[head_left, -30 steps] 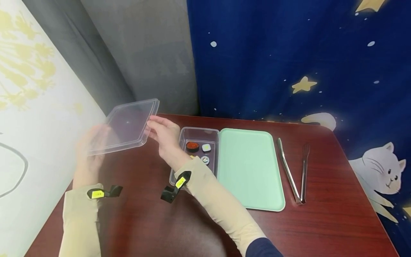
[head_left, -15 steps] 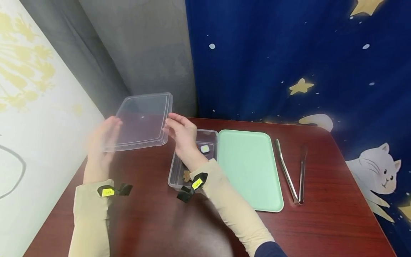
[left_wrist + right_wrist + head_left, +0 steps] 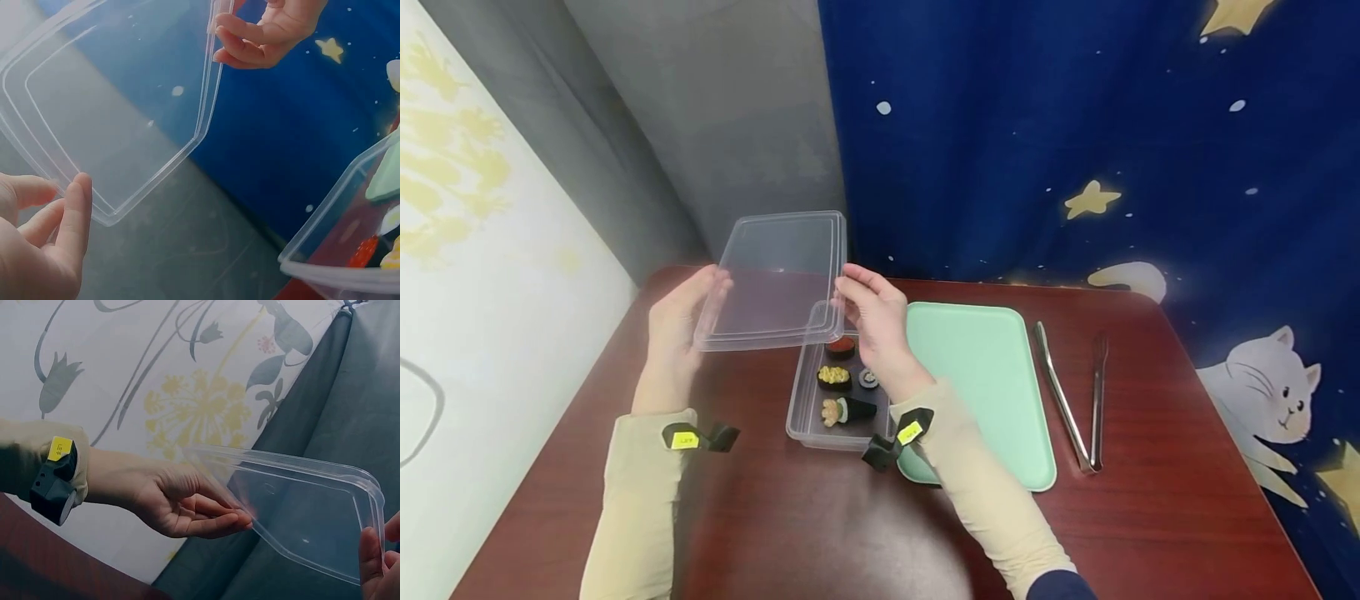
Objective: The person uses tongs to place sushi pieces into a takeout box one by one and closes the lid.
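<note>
A clear plastic lid [image 3: 775,279] hangs in the air, tilted, between both hands, its right edge over the far left end of a clear container [image 3: 801,412]. My left hand [image 3: 681,321] pinches the lid's left edge. At the right edge my right hand [image 3: 872,308] grips it with curled fingers. The container holds toy sushi: a red-topped piece [image 3: 841,346], a yellow-topped piece [image 3: 833,377], a small roll [image 3: 868,378] and a hand roll [image 3: 846,410]. The left wrist view shows the lid [image 3: 119,106] from below; the right wrist view shows the lid [image 3: 300,506] and my left hand [image 3: 187,509].
A mint green tray [image 3: 981,392] lies just right of the container on the dark red table [image 3: 1150,517]. Metal tongs [image 3: 1071,400] lie further right. A pale wall runs along the left side, and a blue starry curtain hangs behind.
Both hands have carried the lid rightward from the left side, until it overlaps the container's far end. The container, tray and tongs have not moved.
</note>
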### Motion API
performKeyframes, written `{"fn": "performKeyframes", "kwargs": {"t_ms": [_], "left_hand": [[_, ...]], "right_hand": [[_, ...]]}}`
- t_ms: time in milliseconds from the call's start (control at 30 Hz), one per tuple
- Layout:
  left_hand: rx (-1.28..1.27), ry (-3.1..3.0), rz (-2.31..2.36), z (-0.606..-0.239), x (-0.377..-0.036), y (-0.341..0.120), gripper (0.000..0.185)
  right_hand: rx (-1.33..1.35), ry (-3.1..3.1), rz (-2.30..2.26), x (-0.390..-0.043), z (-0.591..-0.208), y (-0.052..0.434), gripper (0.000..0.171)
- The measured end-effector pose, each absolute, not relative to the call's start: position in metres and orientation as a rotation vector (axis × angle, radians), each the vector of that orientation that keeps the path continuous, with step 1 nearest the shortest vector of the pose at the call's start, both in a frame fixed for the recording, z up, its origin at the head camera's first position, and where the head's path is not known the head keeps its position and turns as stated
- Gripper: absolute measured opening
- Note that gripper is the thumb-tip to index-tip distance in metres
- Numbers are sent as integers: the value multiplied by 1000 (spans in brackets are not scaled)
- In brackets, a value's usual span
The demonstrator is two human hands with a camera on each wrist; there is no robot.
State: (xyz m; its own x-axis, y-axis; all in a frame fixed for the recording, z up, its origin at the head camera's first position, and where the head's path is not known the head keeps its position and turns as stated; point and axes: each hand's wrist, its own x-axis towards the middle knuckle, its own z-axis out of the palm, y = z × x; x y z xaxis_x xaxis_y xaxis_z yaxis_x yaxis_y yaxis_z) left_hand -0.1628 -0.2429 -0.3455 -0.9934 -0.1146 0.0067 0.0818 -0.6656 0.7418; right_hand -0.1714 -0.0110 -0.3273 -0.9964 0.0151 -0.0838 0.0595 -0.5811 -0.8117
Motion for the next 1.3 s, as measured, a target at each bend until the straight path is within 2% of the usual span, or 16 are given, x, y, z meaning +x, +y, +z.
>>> {"fn": "performKeyframes", "kwargs": {"t_ms": [67, 100, 467, 800, 900, 1100, 1300], "left_hand": [[49, -1234, -2783, -345, -166, -236, 18], [200, -1017, -2896, -342, -167, -232, 16], [147, -1188, -2860, -355, -178, -206, 17], [94, -1635, -2641, -382, -175, -191, 17], [115, -1760, -2578, -390, -173, -190, 23], [171, -2087, -2375, -406, -168, -191, 48], [198, -2325, -2141, -419, -160, -189, 44]], "right_hand": [[127, 1438, -2776, -172, -329, -4, 25], [134, 1445, -2781, -172, -330, -1, 24], [132, 1543, -2801, -168, -346, 31, 31], [153, 1724, -2700, -158, -378, 56, 34], [164, 1796, -2644, -155, -388, 61, 34], [162, 1937, -2537, -147, -407, 65, 34], [66, 2135, -2426, -139, -421, 69, 34]]}}
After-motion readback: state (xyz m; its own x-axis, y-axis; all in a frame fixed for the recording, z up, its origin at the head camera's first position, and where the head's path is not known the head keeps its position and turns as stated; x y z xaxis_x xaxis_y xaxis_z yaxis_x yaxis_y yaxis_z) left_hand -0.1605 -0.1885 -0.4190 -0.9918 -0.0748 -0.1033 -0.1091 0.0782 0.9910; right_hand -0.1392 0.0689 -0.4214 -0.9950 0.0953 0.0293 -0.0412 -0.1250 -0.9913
